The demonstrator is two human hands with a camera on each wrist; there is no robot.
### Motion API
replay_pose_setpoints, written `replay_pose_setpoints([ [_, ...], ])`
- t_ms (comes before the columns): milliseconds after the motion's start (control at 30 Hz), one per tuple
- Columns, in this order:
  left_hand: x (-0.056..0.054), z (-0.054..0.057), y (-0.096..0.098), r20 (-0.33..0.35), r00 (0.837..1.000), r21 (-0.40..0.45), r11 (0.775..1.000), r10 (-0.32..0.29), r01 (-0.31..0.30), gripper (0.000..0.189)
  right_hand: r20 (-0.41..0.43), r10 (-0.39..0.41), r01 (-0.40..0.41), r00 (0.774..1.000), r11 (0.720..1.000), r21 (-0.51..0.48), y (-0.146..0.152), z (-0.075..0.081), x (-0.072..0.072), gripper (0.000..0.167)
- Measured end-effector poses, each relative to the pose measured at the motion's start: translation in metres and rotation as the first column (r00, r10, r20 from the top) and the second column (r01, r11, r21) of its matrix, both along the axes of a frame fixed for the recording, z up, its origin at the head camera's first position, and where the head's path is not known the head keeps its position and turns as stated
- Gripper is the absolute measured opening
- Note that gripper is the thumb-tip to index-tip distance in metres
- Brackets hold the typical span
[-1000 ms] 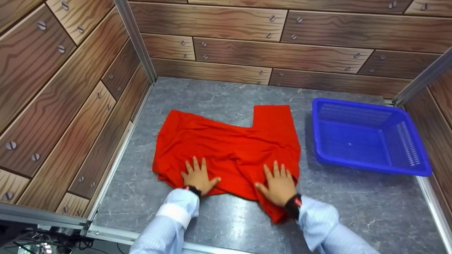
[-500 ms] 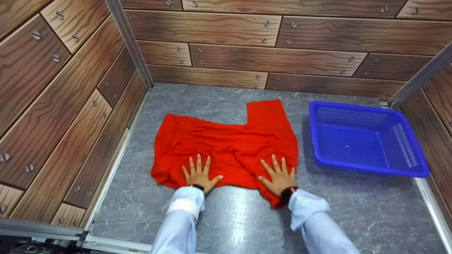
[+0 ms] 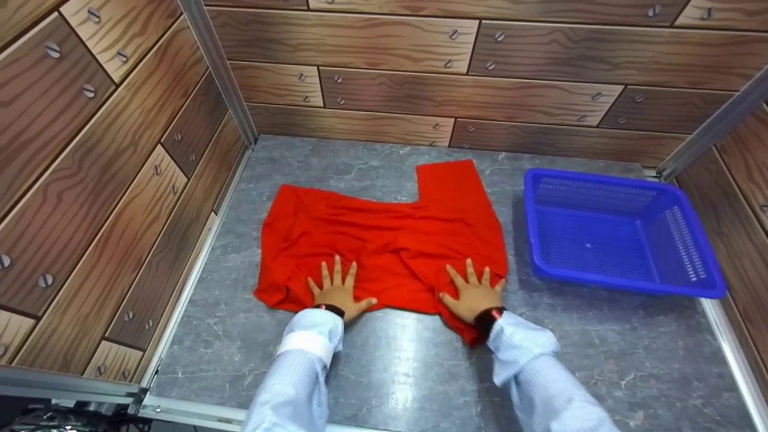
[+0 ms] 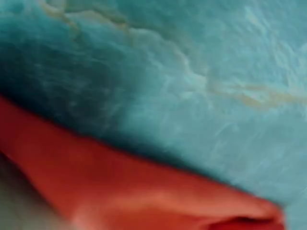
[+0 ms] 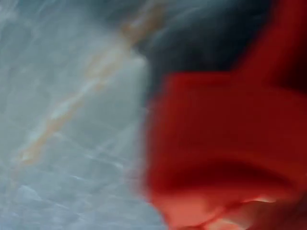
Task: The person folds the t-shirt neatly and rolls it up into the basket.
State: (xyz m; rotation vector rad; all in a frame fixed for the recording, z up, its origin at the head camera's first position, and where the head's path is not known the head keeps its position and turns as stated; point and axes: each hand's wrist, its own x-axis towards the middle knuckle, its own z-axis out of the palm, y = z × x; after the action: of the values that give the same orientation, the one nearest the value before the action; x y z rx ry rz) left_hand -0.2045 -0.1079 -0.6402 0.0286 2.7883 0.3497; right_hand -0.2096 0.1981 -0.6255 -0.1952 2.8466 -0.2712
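Note:
A red T-shirt point(image 3: 372, 222) lies spread and wrinkled on the grey marbled surface, with a squared sleeve sticking out at the back right. My left hand point(image 3: 339, 294) rests flat on its near edge, left of the middle, fingers straight and spread. On the near right part my right hand point(image 3: 474, 294) lies the same way, fingers fanned out. Below that hand a second sleeve end point(image 3: 471, 336) points towards me. The left wrist view has the red fabric point(image 4: 120, 177) along the bottom; the right wrist view has a blurred fold of it point(image 5: 216, 129).
A blue plastic basket point(image 3: 624, 285) with perforated sides stands right of the shirt. Wood-patterned walls point(image 3: 384, 90) enclose the back and sides. A metal rail point(image 3: 192, 408) runs along the front edge.
Both hands have slid forward, away from me, and the shirt has shifted that way with them. Its near right sleeve end now lies farther from the front edge. The view has moved slightly.

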Motion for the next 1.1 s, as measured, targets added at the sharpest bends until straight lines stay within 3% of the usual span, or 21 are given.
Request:
replay_pose_setpoints([
  [100,0.004,0.013,0.006,-0.04,0.997,-0.03,0.997,-0.069,0.068,0.091,-0.143,0.069,-0.057,0.987,0.995,0.086,0.003,0.005,0.006,0.072],
  [167,0.004,0.022,0.009,-0.11,0.99,-0.031,0.996,-0.085,0.082,0.082,-0.269,0.087,-0.064,0.959,0.994,0.094,0.004,0.005,0.007,0.067],
  [233,0.002,0.026,0.01,-0.184,0.981,-0.037,0.997,-0.067,0.061,0.074,-0.376,0.068,-0.053,0.924,0.997,0.051,0.005,0.006,0.007,0.059],
  [300,-0.001,0.027,0.009,-0.227,0.974,-0.014,1.0,-0.009,0.006,0.069,-0.418,0.013,-0.023,0.908,1.0,-0.018,0.005,0.004,0.005,0.055],
  [367,-0.003,0.023,0.007,-0.204,0.977,0.011,0.998,0.057,-0.056,0.074,-0.381,-0.045,0.019,0.924,0.997,-0.073,0.005,0.0,0.003,0.057],
  [433,-0.003,0.017,0.006,-0.116,0.988,0.018,0.995,0.1,-0.098,0.085,-0.269,-0.073,0.054,0.96,0.996,-0.074,0.005,-0.005,0.003,0.064],
  [500,-0.003,0.011,0.005,-0.014,0.993,0.013,0.993,0.117,-0.117,0.092,-0.136,-0.08,0.074,0.988,0.996,-0.047,0.006,-0.01,0.003,0.069],
  [600,-0.003,0.004,0.006,0.06,0.992,-0.008,0.994,0.113,-0.113,0.096,-0.017,-0.069,0.068,0.998,0.998,-0.011,0.006,-0.013,0.002,0.073],
  [767,-0.012,0.0,0.009,0.04,0.992,-0.024,0.992,0.124,-0.123,0.097,-0.008,-0.075,0.075,0.997,0.997,-0.028,0.006,-0.011,-0.004,0.074],
  [1100,-0.035,0.002,0.008,0.066,0.985,-0.042,0.987,0.158,-0.155,0.099,-0.014,-0.065,0.064,0.998,0.998,-0.028,0.01,-0.016,-0.031,0.074],
])
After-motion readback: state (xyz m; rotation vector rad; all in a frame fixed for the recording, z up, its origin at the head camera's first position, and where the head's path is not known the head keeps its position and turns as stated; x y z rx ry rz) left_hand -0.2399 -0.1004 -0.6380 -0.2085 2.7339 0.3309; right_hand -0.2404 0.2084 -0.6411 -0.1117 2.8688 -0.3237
